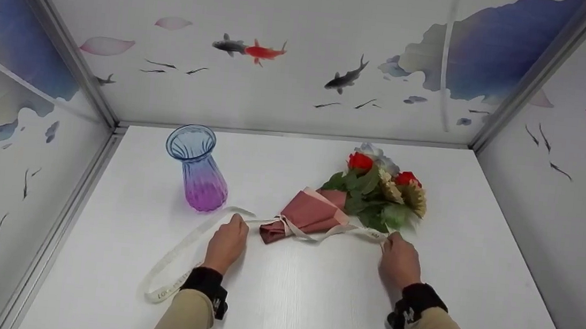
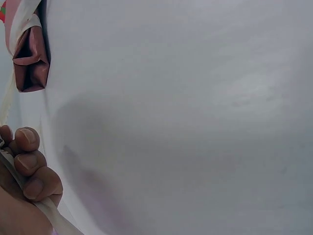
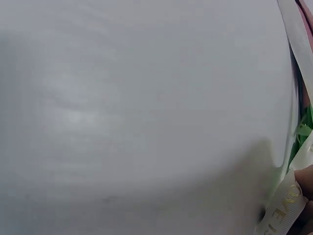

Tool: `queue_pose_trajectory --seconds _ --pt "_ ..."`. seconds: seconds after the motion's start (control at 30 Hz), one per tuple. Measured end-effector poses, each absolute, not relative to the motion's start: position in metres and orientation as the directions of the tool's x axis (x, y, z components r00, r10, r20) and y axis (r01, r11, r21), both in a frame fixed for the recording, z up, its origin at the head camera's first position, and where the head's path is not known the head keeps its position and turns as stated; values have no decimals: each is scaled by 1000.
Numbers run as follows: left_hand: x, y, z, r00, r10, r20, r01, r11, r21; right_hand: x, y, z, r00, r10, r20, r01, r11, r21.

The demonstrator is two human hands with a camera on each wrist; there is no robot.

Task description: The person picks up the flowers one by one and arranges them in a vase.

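A cream ribbon (image 1: 326,235) with printed letters passes around the narrow wrapped end of a bouquet (image 1: 315,212). My left hand (image 1: 227,244) grips the ribbon to the left of that end, and its curled fingers (image 2: 30,164) show in the left wrist view. A long tail of ribbon loops on the table beyond this hand. On the other side, my right hand (image 1: 400,262) pinches the ribbon just below the leaves; the right wrist view catches the lettered ribbon (image 3: 283,208) at its fingers. Dusty-red paper wraps the stems, with red, yellow and pale blue flowers at the upper right.
A blue-to-purple glass vase (image 1: 198,171) stands upright on the white table (image 1: 301,305), left of the bouquet. Panels printed with fish and petals enclose the table at the back (image 1: 289,94) and on both sides.
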State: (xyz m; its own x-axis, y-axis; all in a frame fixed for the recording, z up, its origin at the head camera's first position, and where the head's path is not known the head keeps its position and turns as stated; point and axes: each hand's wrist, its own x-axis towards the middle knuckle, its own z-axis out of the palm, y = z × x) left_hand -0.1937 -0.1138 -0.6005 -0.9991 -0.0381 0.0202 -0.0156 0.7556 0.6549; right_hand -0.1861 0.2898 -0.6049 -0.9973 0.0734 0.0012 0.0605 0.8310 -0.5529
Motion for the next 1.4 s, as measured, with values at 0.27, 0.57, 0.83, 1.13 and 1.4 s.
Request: queue_pose_trajectory --seconds 0.27,0.57,0.83,1.13,1.4 --pt "-194 -118 -601 -1000 -26 11 -12 752 659 -185 316 -597 -977 211 -30 183 760 -623" --pt "-194 -118 -602 -1000 -18 -9 -19 754 657 -183 324 -596 -971 237 -39 207 739 -641" --pt "-194 -120 -604 -1000 -19 1 -14 765 644 -186 325 -597 -966 259 -28 216 738 -639" --pt "-200 -129 -602 -980 28 197 126 853 506 -191 327 -596 -956 290 39 201 748 -632" --pt "-208 -137 -586 -966 5 260 86 950 299 -194 327 -587 -954 294 55 190 740 -645"
